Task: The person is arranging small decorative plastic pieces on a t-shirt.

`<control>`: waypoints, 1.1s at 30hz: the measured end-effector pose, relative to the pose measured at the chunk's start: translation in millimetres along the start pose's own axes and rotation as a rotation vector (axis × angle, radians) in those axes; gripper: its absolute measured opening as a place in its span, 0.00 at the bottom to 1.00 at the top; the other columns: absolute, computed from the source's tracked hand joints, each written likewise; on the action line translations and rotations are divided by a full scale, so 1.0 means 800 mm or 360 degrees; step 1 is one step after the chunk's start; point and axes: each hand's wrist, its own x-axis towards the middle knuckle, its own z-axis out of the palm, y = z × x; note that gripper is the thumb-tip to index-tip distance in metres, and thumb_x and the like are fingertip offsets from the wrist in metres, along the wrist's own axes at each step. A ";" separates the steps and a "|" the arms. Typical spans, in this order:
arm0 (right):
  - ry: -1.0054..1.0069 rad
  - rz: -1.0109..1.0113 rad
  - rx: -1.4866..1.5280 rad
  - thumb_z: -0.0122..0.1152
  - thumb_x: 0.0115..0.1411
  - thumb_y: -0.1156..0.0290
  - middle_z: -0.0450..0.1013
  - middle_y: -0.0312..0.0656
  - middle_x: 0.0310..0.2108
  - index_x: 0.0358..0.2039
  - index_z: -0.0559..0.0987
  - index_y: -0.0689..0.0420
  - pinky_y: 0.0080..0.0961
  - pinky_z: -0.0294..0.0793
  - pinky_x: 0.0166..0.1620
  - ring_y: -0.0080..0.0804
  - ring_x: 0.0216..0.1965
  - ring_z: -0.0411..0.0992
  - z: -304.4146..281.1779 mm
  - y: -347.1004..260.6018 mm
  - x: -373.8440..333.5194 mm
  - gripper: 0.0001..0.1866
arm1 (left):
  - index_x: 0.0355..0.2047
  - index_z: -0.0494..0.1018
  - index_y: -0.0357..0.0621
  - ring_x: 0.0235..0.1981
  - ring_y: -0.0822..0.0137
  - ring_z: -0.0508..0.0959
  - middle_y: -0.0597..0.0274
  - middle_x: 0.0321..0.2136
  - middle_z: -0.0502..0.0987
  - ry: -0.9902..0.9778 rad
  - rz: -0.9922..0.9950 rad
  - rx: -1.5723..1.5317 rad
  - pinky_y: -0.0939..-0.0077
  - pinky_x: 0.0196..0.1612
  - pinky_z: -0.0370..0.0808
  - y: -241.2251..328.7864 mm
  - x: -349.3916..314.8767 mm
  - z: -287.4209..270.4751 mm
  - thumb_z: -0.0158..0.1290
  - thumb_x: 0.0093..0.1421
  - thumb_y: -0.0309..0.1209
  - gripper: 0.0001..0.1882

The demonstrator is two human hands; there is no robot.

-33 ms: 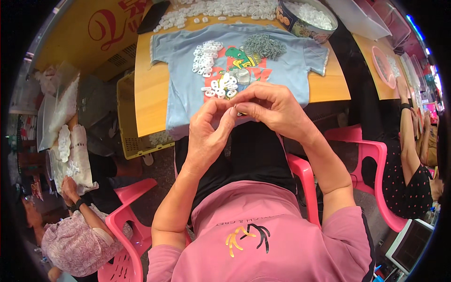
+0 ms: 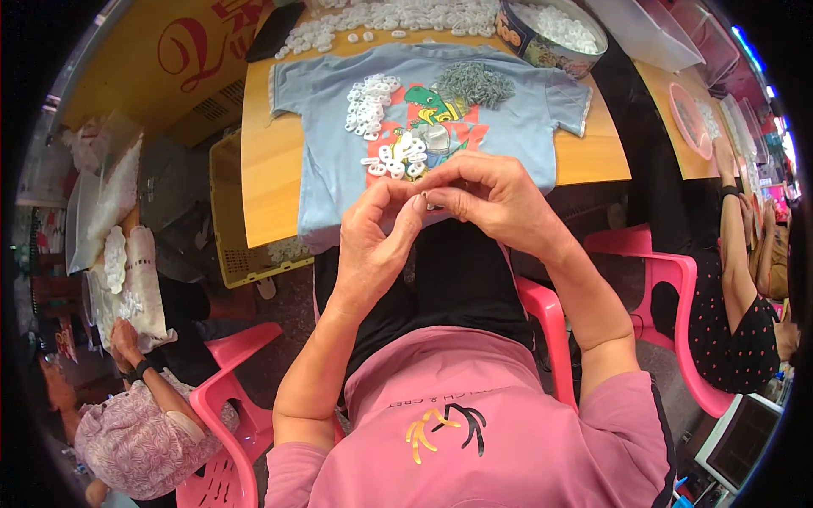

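Just off the counter's near edge, at its six o'clock side, the left hand [image 2: 377, 233] and right hand [image 2: 500, 199] meet fingertip to fingertip. Thumbs and forefingers are drawn into a pinch and appear clamped on a small piece, but the fingers hide it; I cannot tell its kind or how it sits.

A blue T-shirt [image 2: 330, 186] covers much of the counter [image 2: 267, 190]. On it, seen from the fingertips, a loose cluster of white oval pieces [image 2: 398, 155] lies near at eleven o'clock, a denser white pile [image 2: 368, 106] farther out the same way, and a heap of small grey parts [image 2: 476, 85] at one. A round tub [image 2: 546, 61] of white pieces stands past the shirt between one and two.

For fine work like this, I would steady the piece with the left hand and let the right make the small movements, pressing squarely and lightly. Tilting the wrists would open a clearer view, and working above the cloth would help catch a dropped part.
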 end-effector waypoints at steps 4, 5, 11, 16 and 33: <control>0.0099 0.0141 0.0171 0.62 0.61 0.76 0.74 0.33 0.30 0.39 0.79 0.63 0.14 0.71 0.31 0.15 0.28 0.70 0.011 0.019 -0.018 0.07 | 0.36 0.74 0.36 0.29 0.79 0.74 0.66 0.28 0.77 -0.0053 -0.0060 0.0058 0.83 0.34 0.71 -0.002 -0.005 0.000 0.54 0.64 0.28 0.07; 0.0170 0.0250 0.0323 0.61 0.62 0.75 0.74 0.34 0.31 0.39 0.78 0.63 0.14 0.72 0.31 0.15 0.28 0.70 0.015 0.021 -0.024 0.07 | 0.37 0.74 0.36 0.31 0.79 0.75 0.66 0.29 0.77 -0.0059 -0.0121 -0.0040 0.83 0.35 0.72 -0.003 -0.007 0.002 0.55 0.63 0.28 0.07; 0.0409 0.0431 0.1080 0.60 0.63 0.73 0.75 0.36 0.32 0.41 0.77 0.61 0.17 0.75 0.31 0.18 0.26 0.71 0.034 0.035 -0.044 0.08 | 0.41 0.73 0.36 0.38 0.77 0.78 0.64 0.36 0.77 -0.0101 -0.0058 -0.0233 0.82 0.41 0.75 -0.008 -0.013 0.013 0.56 0.62 0.25 0.08; 0.0506 0.0528 0.1508 0.59 0.64 0.73 0.75 0.36 0.32 0.42 0.76 0.60 0.22 0.77 0.32 0.19 0.27 0.72 0.048 0.036 -0.050 0.07 | 0.42 0.73 0.35 0.39 0.75 0.78 0.65 0.36 0.77 0.0046 0.0004 -0.0406 0.82 0.42 0.75 -0.011 -0.014 0.023 0.54 0.64 0.23 0.07; 0.0531 -0.0429 -0.1330 0.62 0.57 0.74 0.74 0.43 0.31 0.34 0.80 0.61 0.32 0.73 0.33 0.42 0.31 0.74 -0.059 0.066 0.015 0.05 | 0.42 0.72 0.36 0.34 0.69 0.80 0.57 0.32 0.80 0.0123 -0.0146 -0.0482 0.77 0.41 0.77 -0.023 -0.013 0.018 0.53 0.65 0.29 0.09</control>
